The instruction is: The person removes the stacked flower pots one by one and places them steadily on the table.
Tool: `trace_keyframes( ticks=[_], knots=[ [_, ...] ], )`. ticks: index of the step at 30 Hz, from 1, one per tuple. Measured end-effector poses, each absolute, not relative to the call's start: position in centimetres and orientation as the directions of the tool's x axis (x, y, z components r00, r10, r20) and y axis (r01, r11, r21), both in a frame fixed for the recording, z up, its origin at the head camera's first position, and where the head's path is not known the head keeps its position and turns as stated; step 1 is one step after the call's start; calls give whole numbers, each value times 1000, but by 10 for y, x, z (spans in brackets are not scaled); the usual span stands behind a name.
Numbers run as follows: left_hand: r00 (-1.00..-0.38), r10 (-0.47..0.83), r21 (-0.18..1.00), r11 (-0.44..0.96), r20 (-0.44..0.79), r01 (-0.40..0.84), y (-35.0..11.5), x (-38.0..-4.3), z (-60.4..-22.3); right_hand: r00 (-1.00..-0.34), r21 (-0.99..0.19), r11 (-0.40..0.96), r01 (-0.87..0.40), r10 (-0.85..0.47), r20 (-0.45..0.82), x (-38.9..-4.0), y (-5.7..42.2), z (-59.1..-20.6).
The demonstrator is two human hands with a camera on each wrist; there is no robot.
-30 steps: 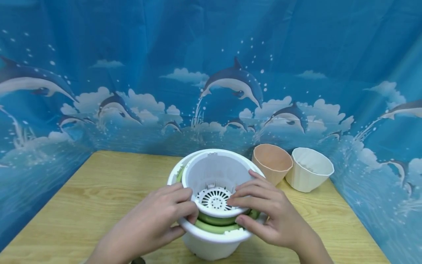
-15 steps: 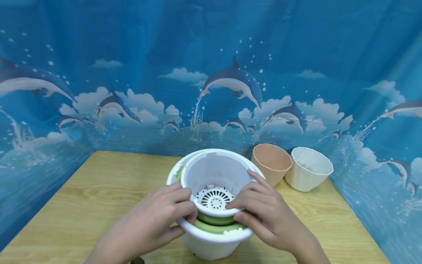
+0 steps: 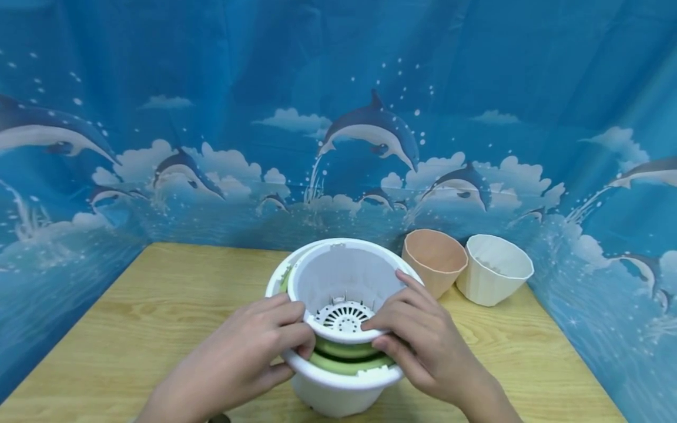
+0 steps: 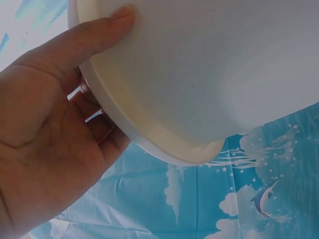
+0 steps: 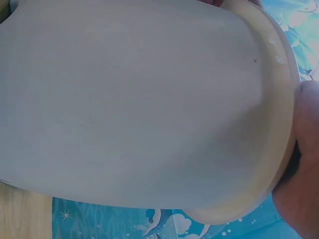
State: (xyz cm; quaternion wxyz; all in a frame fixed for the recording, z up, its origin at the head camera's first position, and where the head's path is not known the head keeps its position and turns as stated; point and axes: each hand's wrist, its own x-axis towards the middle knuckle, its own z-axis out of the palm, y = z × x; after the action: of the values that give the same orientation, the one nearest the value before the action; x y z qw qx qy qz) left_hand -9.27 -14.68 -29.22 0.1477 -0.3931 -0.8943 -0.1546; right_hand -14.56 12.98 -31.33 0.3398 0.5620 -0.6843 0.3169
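Observation:
A stack of nested flower pots stands at the front middle of the table. The outermost is a white pot (image 3: 338,399); inside it shows the rim of a green pot (image 3: 338,365). Innermost sits a white inner pot (image 3: 344,273) with a slotted bottom, tilted toward the person. My left hand (image 3: 254,341) grips the outer pot's rim on the left, thumb pressed on its outer wall in the left wrist view. With fingers inside and thumb below the rim, my right hand (image 3: 423,338) pinches the front right of the inner pot. The right wrist view shows mostly the outer wall.
Behind the stack on the right stand an orange-brown pot (image 3: 436,258) and a cream pot (image 3: 494,273), side by side on the wooden table (image 3: 158,305). A blue dolphin-print curtain (image 3: 338,117) encloses the back and sides. A small dark object (image 3: 219,418) shows at the bottom edge.
My right hand's fingers have curled in closer over the inner pot's rim, and its thumb has come up under that rim. The left hand keeps its grip on the outer rim.

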Motion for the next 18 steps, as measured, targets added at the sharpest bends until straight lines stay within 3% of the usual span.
trace_keyframes(
  ticks=[18],
  knots=[
    [-654,661,174,643,367,746,-148,-92,-291,-109,-2,212,-977,-494,862,-145,126,-315]
  ],
)
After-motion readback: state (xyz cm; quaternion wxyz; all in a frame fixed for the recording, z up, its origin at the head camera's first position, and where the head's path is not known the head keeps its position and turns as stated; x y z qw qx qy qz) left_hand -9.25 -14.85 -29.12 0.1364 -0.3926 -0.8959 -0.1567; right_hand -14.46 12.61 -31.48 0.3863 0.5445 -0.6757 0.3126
